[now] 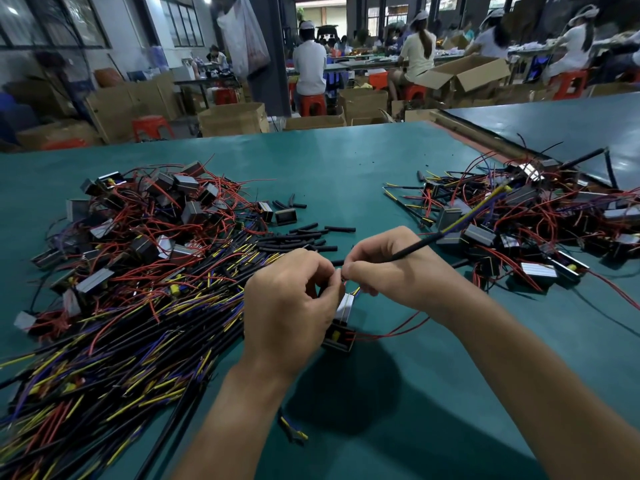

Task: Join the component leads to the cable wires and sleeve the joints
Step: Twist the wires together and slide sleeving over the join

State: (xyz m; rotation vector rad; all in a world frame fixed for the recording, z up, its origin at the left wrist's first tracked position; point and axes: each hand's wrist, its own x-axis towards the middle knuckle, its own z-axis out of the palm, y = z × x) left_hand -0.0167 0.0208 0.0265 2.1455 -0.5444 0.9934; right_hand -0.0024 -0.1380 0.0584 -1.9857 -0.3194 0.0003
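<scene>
Over the green table point(346, 161) our left hand point(287, 299) pinches a lead of the small component point(341, 327) just below it, our right hand point(388, 268) pinches the black cable point(412, 245), and a slack twist might let the joint slip apart.

No legible text (anywhere in view)

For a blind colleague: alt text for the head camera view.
A left hand holding a small boxy component and a right hand holding a black cable meet fingertip to fingertip over a green table. Either side lie heaps of components with red leads; black sleeves lie beyond.
</scene>
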